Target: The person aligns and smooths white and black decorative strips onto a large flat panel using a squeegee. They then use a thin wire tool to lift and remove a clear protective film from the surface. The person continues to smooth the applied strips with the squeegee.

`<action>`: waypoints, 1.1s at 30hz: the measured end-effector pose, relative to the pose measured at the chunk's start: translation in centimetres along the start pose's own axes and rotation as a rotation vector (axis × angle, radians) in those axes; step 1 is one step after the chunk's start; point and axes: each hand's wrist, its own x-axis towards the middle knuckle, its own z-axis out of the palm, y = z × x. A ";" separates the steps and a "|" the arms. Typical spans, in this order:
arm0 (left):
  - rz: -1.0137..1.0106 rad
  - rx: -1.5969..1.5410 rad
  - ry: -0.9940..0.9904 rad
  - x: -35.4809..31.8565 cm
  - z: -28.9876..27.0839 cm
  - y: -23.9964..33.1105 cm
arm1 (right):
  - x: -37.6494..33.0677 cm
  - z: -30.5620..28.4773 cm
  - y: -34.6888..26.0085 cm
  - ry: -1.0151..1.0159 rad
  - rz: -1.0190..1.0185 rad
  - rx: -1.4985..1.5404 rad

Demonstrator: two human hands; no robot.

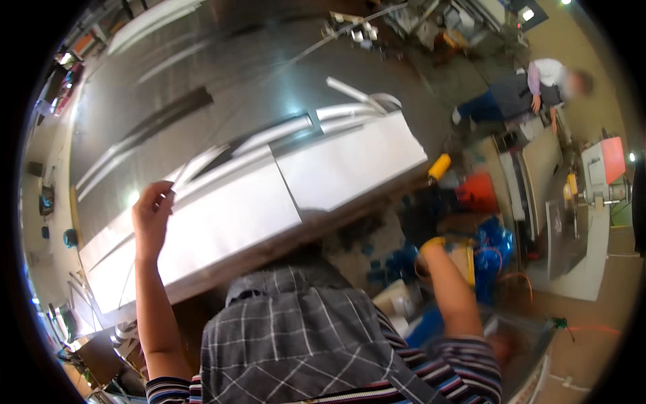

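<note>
My left hand point(153, 217) is bare and raised over the left part of the worktable, with thumb and fingers pinched together. A thin line like a wire or narrow strip runs by the fingertips, but what they hold is too fine to make out. Below and beside it lie two white flat sheets, the left one point(225, 219) and the right one point(353, 161), side by side along the near edge. My right hand point(420, 221), in a dark glove with a yellow cuff, is off the table to the right. Blur hides its fingers. Just beyond it is a yellow handle-like piece point(439, 167).
The dark metal tabletop point(256, 81) carries loose white strips point(353, 93) and a dark strip point(171, 111). To the right are a red container point(476, 192), blue plastic wrapping point(494, 236) and a machine point(592, 195). Another person point(515, 94) stands at the far right.
</note>
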 end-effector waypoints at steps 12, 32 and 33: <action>-0.001 -0.240 -0.045 1.3 -7.7 5.0 | 2.1 -8.0 -11.3 0.193 0.327 0.660; 0.595 -0.768 0.180 -0.8 -32.2 10.1 | 20.2 -15.7 -12.9 0.641 0.435 0.880; 0.631 -0.812 0.168 -0.1 -32.6 11.0 | 19.9 -14.3 -14.1 0.697 0.379 0.879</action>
